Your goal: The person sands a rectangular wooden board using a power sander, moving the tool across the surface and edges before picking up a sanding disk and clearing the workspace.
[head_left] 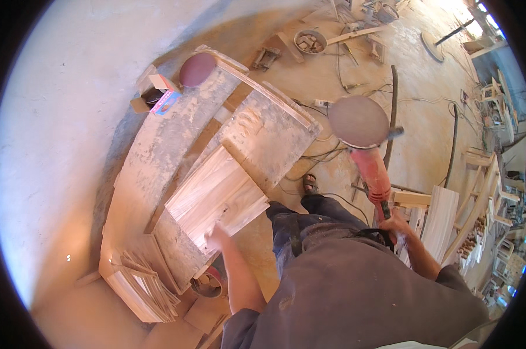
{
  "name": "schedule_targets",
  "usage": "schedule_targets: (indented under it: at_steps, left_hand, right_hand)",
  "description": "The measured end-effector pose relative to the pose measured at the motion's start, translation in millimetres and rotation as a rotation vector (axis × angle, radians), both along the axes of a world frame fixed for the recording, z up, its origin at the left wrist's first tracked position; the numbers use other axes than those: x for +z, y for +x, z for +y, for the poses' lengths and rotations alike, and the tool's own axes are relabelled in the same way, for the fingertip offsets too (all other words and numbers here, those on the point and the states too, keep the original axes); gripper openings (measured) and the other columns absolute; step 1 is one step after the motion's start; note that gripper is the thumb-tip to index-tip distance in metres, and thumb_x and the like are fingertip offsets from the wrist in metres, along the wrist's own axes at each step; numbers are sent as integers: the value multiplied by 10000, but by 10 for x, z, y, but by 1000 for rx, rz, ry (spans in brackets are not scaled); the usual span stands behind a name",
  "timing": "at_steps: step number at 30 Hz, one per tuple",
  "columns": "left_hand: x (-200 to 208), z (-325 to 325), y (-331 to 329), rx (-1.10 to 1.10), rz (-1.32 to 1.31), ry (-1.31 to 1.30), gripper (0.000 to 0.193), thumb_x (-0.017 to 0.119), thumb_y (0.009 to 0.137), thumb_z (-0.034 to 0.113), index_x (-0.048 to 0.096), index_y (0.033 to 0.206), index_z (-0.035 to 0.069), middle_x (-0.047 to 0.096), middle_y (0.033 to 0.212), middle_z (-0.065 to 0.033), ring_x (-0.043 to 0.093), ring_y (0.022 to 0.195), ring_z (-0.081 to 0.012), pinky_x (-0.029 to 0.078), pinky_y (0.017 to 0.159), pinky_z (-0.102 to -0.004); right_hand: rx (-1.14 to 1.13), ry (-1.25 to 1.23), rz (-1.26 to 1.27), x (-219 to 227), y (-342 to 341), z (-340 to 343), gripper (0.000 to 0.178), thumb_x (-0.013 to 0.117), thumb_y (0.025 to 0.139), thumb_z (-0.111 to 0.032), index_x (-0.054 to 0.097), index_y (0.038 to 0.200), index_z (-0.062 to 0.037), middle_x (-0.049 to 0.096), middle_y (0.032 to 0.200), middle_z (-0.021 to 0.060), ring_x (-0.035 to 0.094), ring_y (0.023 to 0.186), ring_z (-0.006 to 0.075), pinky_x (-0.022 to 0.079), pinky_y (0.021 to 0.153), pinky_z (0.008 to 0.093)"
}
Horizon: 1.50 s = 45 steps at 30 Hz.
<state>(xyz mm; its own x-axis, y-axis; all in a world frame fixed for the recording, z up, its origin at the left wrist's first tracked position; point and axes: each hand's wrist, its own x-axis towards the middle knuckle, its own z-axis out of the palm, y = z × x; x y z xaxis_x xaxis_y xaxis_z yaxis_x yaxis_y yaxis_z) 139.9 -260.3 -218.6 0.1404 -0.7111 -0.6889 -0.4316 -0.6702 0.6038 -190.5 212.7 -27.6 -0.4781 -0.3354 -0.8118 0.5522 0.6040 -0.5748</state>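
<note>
My right hand (395,224) is closed round the rear handle of a red angle sander (372,173), held off to the right of the workbench. Its broad round sanding disc (359,122) faces upward, away from the bench. On the bench lies a pale wooden panel (219,189) with dark grain streaks, apparently on top of other panels. At the panel's near edge is my left hand (217,237), smeared by motion. Whether its fingers touch or grip the wood cannot be made out.
A dusty workbench (268,125) runs along the wall, bearing a loose maroon sanding disc (197,70) and an opened carton (161,98). Several thin boards (143,288) lean at its near end. A bowl of wood offcuts (310,42), cables and timber lie across the floor.
</note>
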Motion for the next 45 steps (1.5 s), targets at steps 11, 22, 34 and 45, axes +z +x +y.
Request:
schedule_targets:
  at_steps: [11,22,34,45]
  left_hand:
    - [-92,-411,-3282,-1117,-177,-750,476,704,758,66,613,1225,44,618,1195,-201,553,1162,-382,447,1027,-462]
    - [15,-817,-3263,-1086,-6,-759,448,552,849,66,587,1296,73,671,1028,-245,657,953,-409,526,828,-518]
    - [754,-2108,-5424,-756,555,-513,626,772,825,208,522,1332,-60,615,748,-41,577,692,-148,475,628,-325]
    - [-5,-2079,-2955,-584,-217,-766,646,739,898,365,526,1370,-21,520,1411,-225,506,1308,-371,415,1111,-464]
  right_hand:
    - [153,129,28,-280,375,387,247,652,727,-167,673,917,-10,650,779,48,595,725,155,470,628,363]
    - [307,383,-86,299,232,-1067,305,665,807,-199,671,1062,-33,676,870,190,620,824,201,487,745,394]
    - [243,232,-160,61,326,-1760,347,718,736,-221,701,1038,-49,689,816,146,643,753,212,509,698,373]
    - [456,347,-80,-192,358,-1593,345,707,691,-199,700,999,-43,709,828,193,709,778,316,544,698,425]
